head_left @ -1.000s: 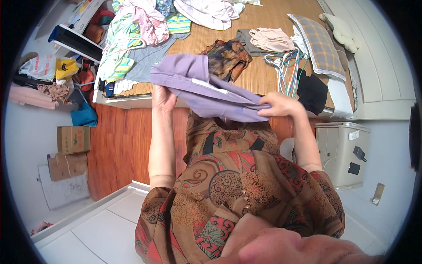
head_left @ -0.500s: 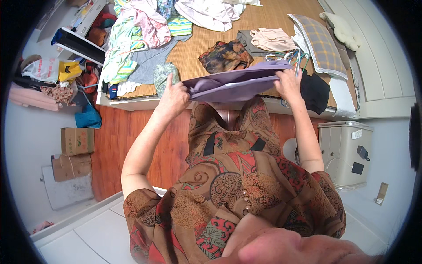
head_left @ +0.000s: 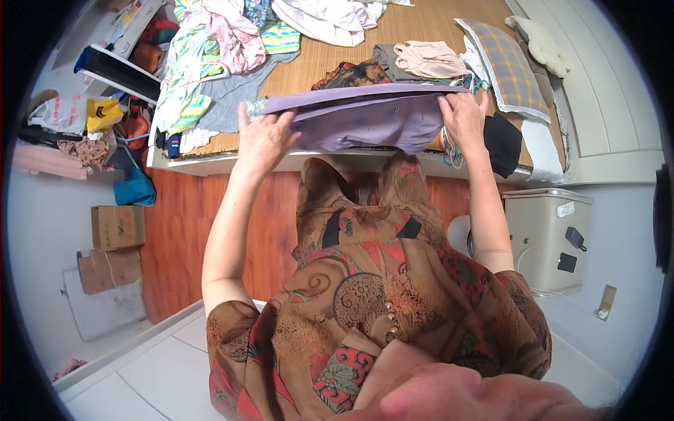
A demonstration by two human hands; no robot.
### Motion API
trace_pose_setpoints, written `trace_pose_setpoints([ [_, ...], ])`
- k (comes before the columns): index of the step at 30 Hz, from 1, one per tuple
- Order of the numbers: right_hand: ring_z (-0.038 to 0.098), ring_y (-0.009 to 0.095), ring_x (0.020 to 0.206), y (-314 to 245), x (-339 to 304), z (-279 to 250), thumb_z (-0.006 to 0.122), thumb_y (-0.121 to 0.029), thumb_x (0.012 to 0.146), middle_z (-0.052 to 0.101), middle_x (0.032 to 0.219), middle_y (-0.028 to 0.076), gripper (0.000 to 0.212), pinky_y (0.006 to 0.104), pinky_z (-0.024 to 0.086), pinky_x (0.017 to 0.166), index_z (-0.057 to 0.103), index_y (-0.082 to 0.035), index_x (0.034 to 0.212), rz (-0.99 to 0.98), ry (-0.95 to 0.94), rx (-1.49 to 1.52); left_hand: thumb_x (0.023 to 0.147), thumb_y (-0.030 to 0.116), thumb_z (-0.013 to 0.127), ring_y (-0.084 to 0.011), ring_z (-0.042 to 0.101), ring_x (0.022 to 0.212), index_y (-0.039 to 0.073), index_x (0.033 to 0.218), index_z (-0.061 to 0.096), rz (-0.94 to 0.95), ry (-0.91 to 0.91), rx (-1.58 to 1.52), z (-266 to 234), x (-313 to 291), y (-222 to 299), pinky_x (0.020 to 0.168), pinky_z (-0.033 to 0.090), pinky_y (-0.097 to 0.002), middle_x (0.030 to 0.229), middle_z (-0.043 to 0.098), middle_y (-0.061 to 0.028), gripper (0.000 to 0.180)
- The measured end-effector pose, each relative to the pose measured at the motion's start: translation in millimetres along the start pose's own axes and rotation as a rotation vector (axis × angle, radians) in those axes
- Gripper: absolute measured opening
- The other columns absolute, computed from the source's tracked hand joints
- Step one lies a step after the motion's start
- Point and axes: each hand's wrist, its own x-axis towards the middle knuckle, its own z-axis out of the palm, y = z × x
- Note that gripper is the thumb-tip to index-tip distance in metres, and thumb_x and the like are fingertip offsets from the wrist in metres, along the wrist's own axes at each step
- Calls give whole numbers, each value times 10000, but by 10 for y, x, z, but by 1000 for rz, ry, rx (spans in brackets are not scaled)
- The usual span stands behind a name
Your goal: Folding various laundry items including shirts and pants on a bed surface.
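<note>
A purple piece of clothing (head_left: 372, 121), with small dots down its face, is stretched sideways over the near edge of the bed. My left hand (head_left: 267, 140) pinches its left end, fingers closed over the upper edge. At the opposite end, my right hand (head_left: 464, 121) grips the top corner. The cloth hangs from both hands and partly hides a dark flowered cloth (head_left: 357, 74) behind it. Beside my left fingers, a bit of pale green patterned cloth (head_left: 255, 105) shows. Clothes hangers (head_left: 453, 153) and a black cloth (head_left: 503, 145) lie near my right hand.
The bed mat (head_left: 337, 62) carries a heap of striped clothes (head_left: 184, 85), a grey garment (head_left: 235, 93), a beige top (head_left: 428, 59) and a checked pillow (head_left: 507, 71). A cabinet (head_left: 544, 242) stands at right; cardboard boxes (head_left: 118, 228) sit at left.
The purple clothing has tilted, so its dotted face now shows and hangs down. My left hand has shifted a little left and up, and the cloth covers more of the pale green piece.
</note>
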Motion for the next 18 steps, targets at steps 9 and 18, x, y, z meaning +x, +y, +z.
trace_pose_setpoints([
  [9, 578, 298, 644, 24, 61, -24, 574, -205, 870, 630, 680, 130, 215, 325, 457, 656, 648, -6, 838, 172, -340, 575, 894, 240, 521, -230, 619, 902, 126, 928, 643, 34, -241, -97, 211, -107, -59, 1050, 256, -540, 838, 637, -62, 171],
  [18, 625, 299, 683, -77, -67, 99, 609, -337, 833, 635, 648, 118, 262, 511, 325, 968, 682, -92, 774, -141, -248, 10, 810, 202, 601, -198, 598, 857, 114, 742, 638, -7, -74, -38, 363, -127, -211, 1061, 225, -573, 752, 594, -23, 118],
])
